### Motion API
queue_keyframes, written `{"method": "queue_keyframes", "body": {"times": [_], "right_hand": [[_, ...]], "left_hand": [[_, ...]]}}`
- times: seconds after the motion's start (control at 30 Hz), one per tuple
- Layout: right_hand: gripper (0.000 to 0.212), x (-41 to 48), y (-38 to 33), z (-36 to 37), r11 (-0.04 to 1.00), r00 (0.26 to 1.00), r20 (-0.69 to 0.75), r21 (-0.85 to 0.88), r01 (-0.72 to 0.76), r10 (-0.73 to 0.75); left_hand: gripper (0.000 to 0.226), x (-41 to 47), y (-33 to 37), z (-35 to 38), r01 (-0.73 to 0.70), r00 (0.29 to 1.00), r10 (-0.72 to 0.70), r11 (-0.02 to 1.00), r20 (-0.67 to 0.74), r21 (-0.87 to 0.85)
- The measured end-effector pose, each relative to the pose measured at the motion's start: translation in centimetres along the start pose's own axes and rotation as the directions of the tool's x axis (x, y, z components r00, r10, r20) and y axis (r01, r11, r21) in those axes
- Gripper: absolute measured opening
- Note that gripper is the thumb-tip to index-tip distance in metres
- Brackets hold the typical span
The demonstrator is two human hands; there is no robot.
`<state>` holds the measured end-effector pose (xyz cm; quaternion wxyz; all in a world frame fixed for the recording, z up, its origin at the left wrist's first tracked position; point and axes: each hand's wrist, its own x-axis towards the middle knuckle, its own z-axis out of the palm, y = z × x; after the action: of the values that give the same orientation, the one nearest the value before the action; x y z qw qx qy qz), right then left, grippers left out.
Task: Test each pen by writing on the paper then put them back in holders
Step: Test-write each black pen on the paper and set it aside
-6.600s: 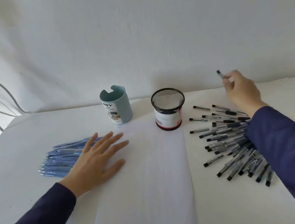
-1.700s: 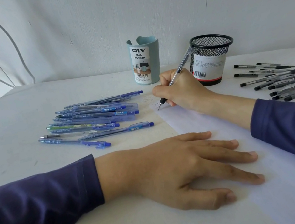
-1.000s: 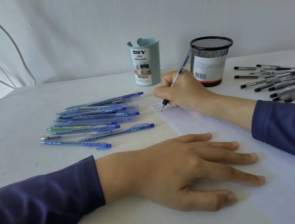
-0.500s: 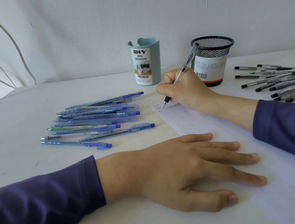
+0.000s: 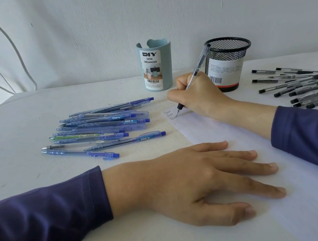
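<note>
Pale desk [image 5: 18,134] before you: your right hand [image 5: 200,96] pinches the pen [image 5: 199,66] at 11 o'clock on the paper [image 5: 231,135], where a third "Test" has just grown under two. It writes, so the mesh holder [image 5: 229,52] at 1 o'clock likely comes next. Your left hand [image 5: 186,185] lies spread, pinning the paper.

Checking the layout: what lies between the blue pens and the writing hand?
Bare table, then the written-on corner of the paper, in the head view.

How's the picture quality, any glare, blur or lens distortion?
Head view: soft even light, no glare, only faint shadow under the left hand. Head view: sharp enough to read the blue holder label and "Test" on the paper; wide-angle stretch enlarges the near sleeve.
</note>
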<state>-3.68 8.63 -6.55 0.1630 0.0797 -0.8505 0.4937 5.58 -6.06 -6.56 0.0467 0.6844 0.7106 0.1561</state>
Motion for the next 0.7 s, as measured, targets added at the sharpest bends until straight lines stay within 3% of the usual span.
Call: {"method": "queue_keyframes", "body": {"times": [0.17, 0.3, 0.4, 0.57, 0.63, 0.7], "right_hand": [[0.037, 0.2, -0.3, -0.4, 0.985, 0.998, 0.022, 0.158, -0.065, 0.062], [0.030, 0.7, -2.6, -2.3, 0.989, 0.997, 0.074, 0.145, -0.024, 0.013], [0.035, 1.0, -3.5, -4.5, 0.999, 0.984, 0.174, 0.006, -0.044, 0.042], [0.028, -0.6, -3.2, -6.8, 0.932, 0.955, 0.251, -0.280, 0.229, -0.159], [0.017, -1.5, -2.5, -7.4, 0.879, 0.923, 0.346, -0.372, 0.299, -0.168], [0.030, -2.7, -1.3, -7.8, 0.861, 0.909, 0.395, -0.409, 0.302, -0.132]], "left_hand": [[0.047, 0.0, -0.1, 0.0, -0.004, 1.000, 0.004, 1.000, -0.001, 0.014], [0.046, 0.0, 0.0, -0.1, -0.010, 1.000, 0.010, 1.000, -0.007, 0.020], [0.045, -0.1, 0.0, -0.2, -0.007, 1.000, 0.007, 1.000, -0.015, 0.004], [0.035, -0.4, 0.0, -0.4, 0.013, 0.996, -0.012, 1.000, -0.092, 0.007], [0.029, -0.5, 0.0, -0.7, 0.012, 0.993, -0.011, 1.000, -0.119, 0.009], [0.027, -0.5, -0.1, -0.9, 0.022, 0.992, -0.022, 1.000, -0.126, -0.002]]}}
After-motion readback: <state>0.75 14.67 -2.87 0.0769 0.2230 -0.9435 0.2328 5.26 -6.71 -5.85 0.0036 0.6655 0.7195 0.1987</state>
